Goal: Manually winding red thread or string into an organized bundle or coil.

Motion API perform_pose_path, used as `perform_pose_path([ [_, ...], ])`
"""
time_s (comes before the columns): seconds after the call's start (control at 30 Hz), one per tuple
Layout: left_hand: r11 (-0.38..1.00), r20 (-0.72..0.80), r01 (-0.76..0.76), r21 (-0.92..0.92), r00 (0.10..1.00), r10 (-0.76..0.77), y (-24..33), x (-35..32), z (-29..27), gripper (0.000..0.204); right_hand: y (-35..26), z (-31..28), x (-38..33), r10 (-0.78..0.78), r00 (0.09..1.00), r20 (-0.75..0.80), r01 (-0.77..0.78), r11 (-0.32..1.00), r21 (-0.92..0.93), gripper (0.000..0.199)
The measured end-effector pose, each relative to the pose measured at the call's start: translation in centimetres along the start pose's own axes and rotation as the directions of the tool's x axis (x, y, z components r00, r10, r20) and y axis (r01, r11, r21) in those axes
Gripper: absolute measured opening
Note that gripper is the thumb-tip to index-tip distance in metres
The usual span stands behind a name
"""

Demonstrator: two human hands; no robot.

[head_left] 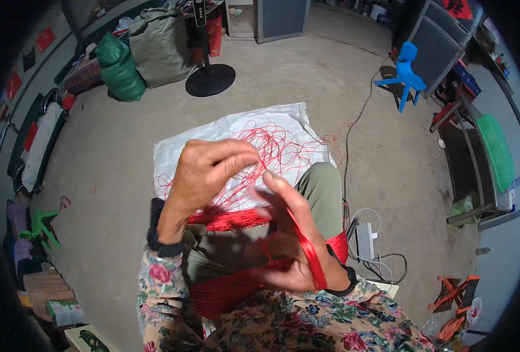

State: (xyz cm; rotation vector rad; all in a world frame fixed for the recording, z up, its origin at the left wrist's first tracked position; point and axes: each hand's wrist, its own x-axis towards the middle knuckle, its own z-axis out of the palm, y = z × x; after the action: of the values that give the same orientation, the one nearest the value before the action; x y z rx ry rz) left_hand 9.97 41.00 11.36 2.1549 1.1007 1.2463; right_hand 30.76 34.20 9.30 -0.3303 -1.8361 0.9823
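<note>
Center of the frame: one left hand and one right hand, two in all, with two black cuffs at the wrists. One loose tangle of red cord, its strands too many to count; one white sheet. Upper left: one green sack, one beige sack, one pedestal fan. Upper right: one blue chair.
</note>
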Motion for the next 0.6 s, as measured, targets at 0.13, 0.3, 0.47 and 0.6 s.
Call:
perform_pose_path([
  [0.13, 0.847, 0.323, 0.191, -0.497, 0.946, -0.023, -1.1, -3.6, 5.0, 0.021, -1.0, -0.9, 1.8, 0.254, 0.961, -0.11, -0.165, 0.844, 0.511, 0.057],
  [0.3, 0.973, 0.408, -0.19, -0.131, 0.884, 0.228, 2.1, -8.6, 11.4, 0.014, 8.0, -2.8, 6.8, 0.128, 0.893, -0.431, -0.154, 0.988, -0.024, 0.009],
  [0.47, 0.915, 0.605, -0.196, 0.352, 0.794, -0.063, 7.0, -7.5, 3.0, 0.024, 9.3, -1.1, 3.9, -0.069, 0.995, -0.074, 0.021, 0.852, -0.524, 0.022],
  [0.6, 0.923, 0.217, -0.209, 0.323, 0.966, 0.142, 3.8, -2.8, -2.5, 0.035, 3.0, 0.2, 0.9, 0.028, 0.999, -0.043, -0.035, 0.987, -0.156, 0.026],
])
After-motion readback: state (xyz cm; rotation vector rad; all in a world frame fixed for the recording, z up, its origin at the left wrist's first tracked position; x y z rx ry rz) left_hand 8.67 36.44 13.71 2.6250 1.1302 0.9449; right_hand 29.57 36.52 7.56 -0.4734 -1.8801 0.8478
